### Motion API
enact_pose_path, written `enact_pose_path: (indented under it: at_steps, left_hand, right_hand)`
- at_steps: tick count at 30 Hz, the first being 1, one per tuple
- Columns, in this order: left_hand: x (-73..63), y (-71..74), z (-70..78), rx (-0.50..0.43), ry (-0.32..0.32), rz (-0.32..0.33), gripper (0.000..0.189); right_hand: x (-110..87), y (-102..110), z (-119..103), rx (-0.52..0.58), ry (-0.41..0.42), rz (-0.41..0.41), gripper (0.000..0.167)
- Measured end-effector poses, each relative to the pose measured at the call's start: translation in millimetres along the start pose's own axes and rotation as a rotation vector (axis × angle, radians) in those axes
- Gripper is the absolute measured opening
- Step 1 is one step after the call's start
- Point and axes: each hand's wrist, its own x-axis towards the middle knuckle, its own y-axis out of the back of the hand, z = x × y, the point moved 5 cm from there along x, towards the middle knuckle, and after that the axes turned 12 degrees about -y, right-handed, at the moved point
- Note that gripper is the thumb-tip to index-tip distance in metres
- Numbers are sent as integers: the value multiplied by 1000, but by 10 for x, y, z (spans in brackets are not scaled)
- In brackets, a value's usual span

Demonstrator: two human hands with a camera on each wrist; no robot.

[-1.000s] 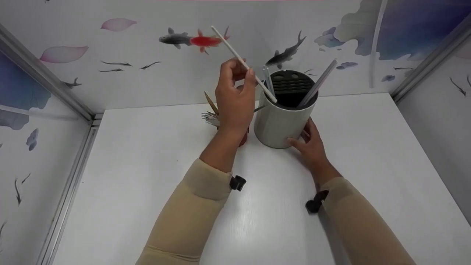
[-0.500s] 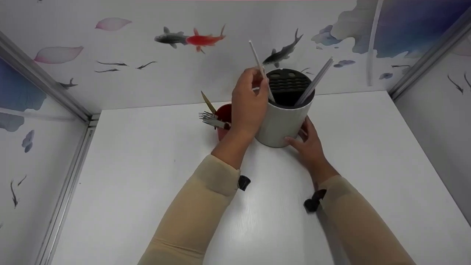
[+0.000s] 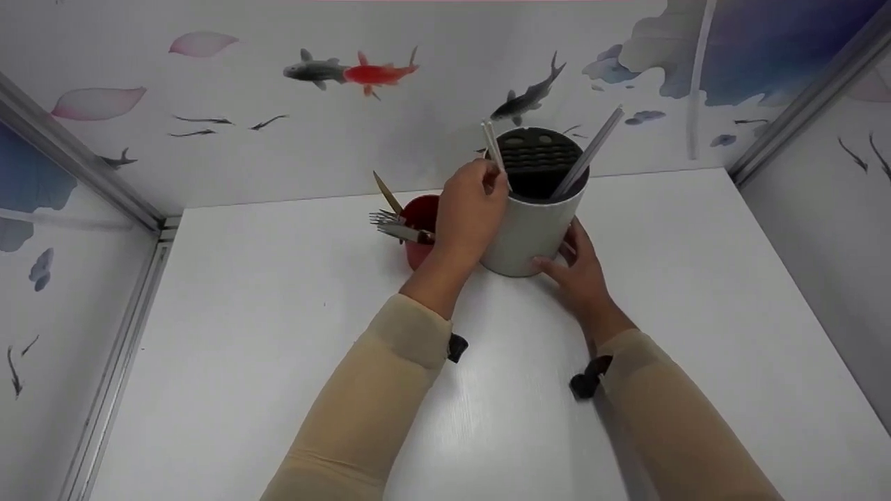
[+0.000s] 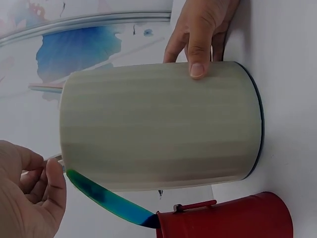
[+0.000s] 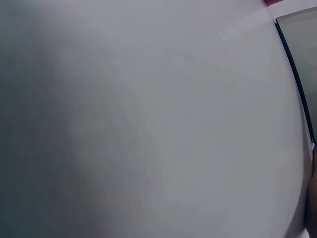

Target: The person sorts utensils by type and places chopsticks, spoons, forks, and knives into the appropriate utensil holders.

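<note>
A grey-white cylindrical utensil holder (image 3: pixel 532 233) with a black slotted insert stands on the table. My left hand (image 3: pixel 470 209) is at its left rim, fingertips pinching a pale chopstick (image 3: pixel 493 145) that stands in the holder beside another one. In the left wrist view the thumb and fingers of this hand (image 4: pixel 34 193) meet right at the rim. My right hand (image 3: pixel 581 275) grips the holder low on its right side, its thumb against the wall, as the left wrist view also shows. More chopsticks (image 3: pixel 592 149) lean out at the holder's right.
Close left of the holder stands a red cup (image 3: pixel 421 209), partly behind my left hand. Forks (image 3: pixel 390 221) and a gold-looking knife (image 3: pixel 387 191) stick out of it; the knife's blade looks blue-green in the left wrist view. A patterned wall rises behind the white table (image 3: pixel 278 313).
My left hand has moved right to the holder's rim and then down, lowering the chopstick into it. The right hand keeps its grip on the holder.
</note>
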Motion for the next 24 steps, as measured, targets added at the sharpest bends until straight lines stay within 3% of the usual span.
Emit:
enact_pose_path:
  at_steps: [14,24]
  left_hand:
    - [-2,-17,-74,-37,34,5,21]
    - [-78,-22,-146,26,42,11,18]
  right_hand:
    - [-14,-10,-39,-9,15,-9,116]
    - [-43,6,-13,-8,-37,-16,115]
